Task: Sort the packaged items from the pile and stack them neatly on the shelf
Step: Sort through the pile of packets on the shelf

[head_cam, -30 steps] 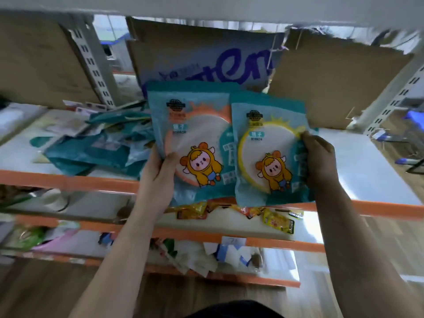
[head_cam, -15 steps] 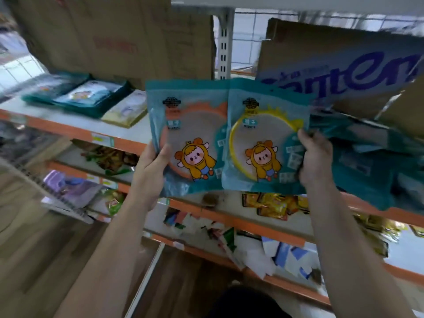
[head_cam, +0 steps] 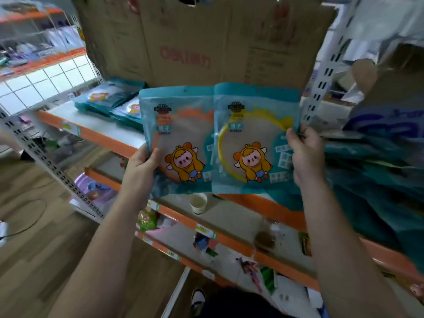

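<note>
Head view, one entry: two teal mirror packs held up side by side in mid frame, overlapping at the seam, in front of the shelf (head_cam: 75, 113). The orange-ring pack (head_cam: 181, 143) is in the left hand (head_cam: 144, 166), whose grip pinches the lower left edge, thumb on the face. The yellow-ring pack (head_cam: 252, 143) is in the right hand (head_cam: 305, 157), whose grip closes on the right edge. Change noted: over the last second the view has swung leftward, so the loose pile (head_cam: 378, 180) now sits at the right edge of the frame and the sorted stacks (head_cam: 110, 99) have come into sight at upper left, while both packs stay in hand, unplaced. Judgement: the pair is being carried from pile to stacks, with placing still to do. Writing: each pack bears a teal tag reading 镜子, with a small line beneath that appears to say MIRROR, and a dark emblem above it too blurred to read. Both show a cartoon figure in a yellow hood. The cardboard sheet (head_cam: 206, 42) behind carries red print, not legible. A carton (head_cam: 390, 120) at right shows large blue letters, cut off. A paper cup (head_cam: 198, 203) stands on the lower shelf.
</note>
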{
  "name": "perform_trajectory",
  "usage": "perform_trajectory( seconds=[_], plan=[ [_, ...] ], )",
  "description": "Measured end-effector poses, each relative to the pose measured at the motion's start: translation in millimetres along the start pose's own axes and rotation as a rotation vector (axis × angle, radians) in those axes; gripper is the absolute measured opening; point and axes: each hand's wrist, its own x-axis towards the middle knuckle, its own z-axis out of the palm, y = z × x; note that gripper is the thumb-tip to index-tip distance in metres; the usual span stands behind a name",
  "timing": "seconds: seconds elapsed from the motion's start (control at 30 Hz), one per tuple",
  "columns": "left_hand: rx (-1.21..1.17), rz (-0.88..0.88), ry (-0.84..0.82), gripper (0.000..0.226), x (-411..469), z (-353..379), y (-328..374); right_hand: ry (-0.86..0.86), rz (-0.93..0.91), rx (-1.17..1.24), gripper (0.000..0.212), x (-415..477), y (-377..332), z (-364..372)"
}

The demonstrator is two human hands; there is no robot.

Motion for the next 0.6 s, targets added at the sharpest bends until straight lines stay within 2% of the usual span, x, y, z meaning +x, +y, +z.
perform_trajectory(
  seconds=[0.23, 0.43, 0.6],
  plan=[
    [-0.025, -0.03, 0.005, 0.018, 93, -54, -3, -0.093, 0.104, 0.015, 0.014, 32, 10, 83],
    [-0.01, -0.036, 0.013, 0.018, 164, -108, -9, 0.048, 0.184, 0.052, 0.011, 44, 30, 140],
    [0.036, -0.034, -0.017, 0.016, 250, -169, -9, 0.142, 0.172, 0.008, 0.011, 47, 46, 209]
  ],
)
